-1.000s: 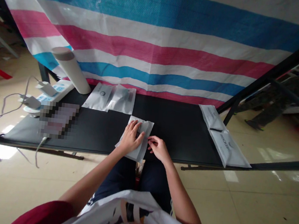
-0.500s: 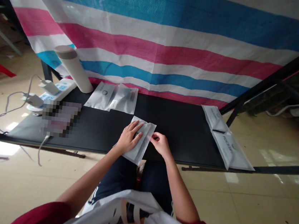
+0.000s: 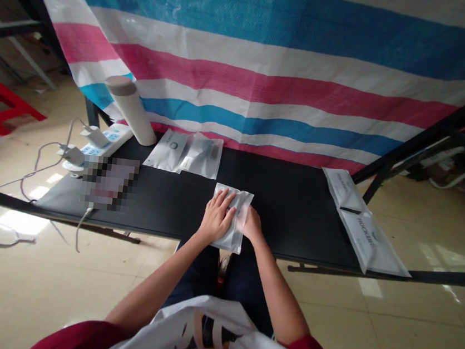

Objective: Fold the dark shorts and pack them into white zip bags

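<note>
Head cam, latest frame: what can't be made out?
All head view:
Fingers of the right hand: hidden by the edge of the clear pouch.
Pouch contents: covered by the left hand and film glare.
Pixelated object on the table: blurred out.
Print on the right-side pouches: too small to read fully.

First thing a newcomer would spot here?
A large blue, white and pink striped woven tarp fills the background behind a black table. At the table's near edge, the left hand lies flat on a translucent plastic pouch, with the right hand at its right side. A pale cylindrical tube stands at the far left.
</note>
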Available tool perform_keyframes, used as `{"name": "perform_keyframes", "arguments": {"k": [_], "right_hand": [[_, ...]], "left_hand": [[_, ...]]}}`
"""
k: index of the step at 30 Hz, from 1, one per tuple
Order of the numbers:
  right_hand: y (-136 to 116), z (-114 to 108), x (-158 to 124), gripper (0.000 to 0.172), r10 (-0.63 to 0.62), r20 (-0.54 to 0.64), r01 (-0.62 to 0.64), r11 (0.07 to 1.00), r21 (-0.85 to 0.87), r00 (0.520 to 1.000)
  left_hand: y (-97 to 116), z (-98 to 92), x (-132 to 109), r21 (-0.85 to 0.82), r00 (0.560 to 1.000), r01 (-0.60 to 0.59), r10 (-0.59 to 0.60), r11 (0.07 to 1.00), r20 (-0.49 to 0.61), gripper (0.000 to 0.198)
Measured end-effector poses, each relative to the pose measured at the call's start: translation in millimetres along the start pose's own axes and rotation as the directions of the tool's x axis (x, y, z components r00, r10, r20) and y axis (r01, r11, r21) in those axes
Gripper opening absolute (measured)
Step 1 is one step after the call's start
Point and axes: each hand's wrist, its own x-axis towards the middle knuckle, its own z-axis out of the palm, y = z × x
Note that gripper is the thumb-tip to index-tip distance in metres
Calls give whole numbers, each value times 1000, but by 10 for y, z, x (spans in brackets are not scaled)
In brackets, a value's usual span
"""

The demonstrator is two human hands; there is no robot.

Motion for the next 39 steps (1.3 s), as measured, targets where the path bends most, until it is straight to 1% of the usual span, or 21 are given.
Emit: {"name": "perform_keyframes", "arguments": {"k": [2,3,4,6,7,8,10,12,14,16,18,20,22,24,25,27,30,33,34,36,39], "right_hand": [[82,-46,-6,25,-7,-5,7,997,79,1000],[140,-78,-16,24,-17,-30,21,992,123,999],[209,-117,-30,25,-25,-78,38,985,169,997],[368,-211,-74,31,-6,-214,67,958,280,977],[452,-267,-101,33,21,-260,76,931,357,966],[533,-328,-131,34,55,-271,75,890,449,961],[674,-454,-192,34,139,-221,36,768,640,965],[770,-568,-247,31,253,-150,-34,603,797,956],[820,-649,-285,26,389,-94,-84,417,905,916],[833,-688,-305,21,477,-38,-95,253,963,878],[819,-690,-307,19,508,-4,-87,155,984,861],[786,-666,-299,20,516,11,-80,111,991,857],[739,-630,-285,19,510,16,-80,103,992,860],[686,-593,-269,20,491,17,-82,110,991,871],[659,-576,-262,21,481,17,-83,116,990,877],[607,-547,-249,25,448,26,-97,136,986,894],[548,-512,-240,29,385,37,-129,216,968,922],[523,-470,-247,36,331,26,-145,341,929,943],[522,-453,-252,39,317,30,-154,374,915,948],[529,-418,-264,45,297,46,-171,410,896,954],[539,-374,-280,44,309,32,-172,440,881,951]], "left_hand": [[9,-11,-5,6,1000,8,-8,1000,-2,53],[11,-12,-6,15,1000,15,-15,1000,-3,53],[11,-10,-7,27,1000,26,-26,999,-4,53],[12,6,-5,68,998,56,-56,996,2,54],[14,19,-3,95,997,71,-72,993,6,55],[17,35,-1,125,997,80,-83,989,13,56],[28,73,3,188,995,81,-89,979,35,58],[45,113,6,242,994,71,-88,968,60,60],[68,148,7,278,993,66,-90,958,76,61],[95,175,4,297,993,66,-92,953,75,65],[123,197,-3,302,994,64,-88,951,68,74],[150,220,-11,297,995,64,-84,953,58,84],[172,252,-12,281,995,69,-86,957,47,89],[186,290,1,252,995,78,-90,965,38,89],[191,306,13,231,995,84,-94,969,34,86],[198,319,47,172,994,103,-108,980,18,71],[221,256,104,4,995,98,-98,995,-15,48],[270,105,144,-148,998,39,-45,988,-36,42],[290,52,151,-164,999,24,-28,986,-24,43],[327,-31,154,-150,999,1,5,989,41,47],[360,-74,138,-85,984,-44,58,995,167,59]]}}
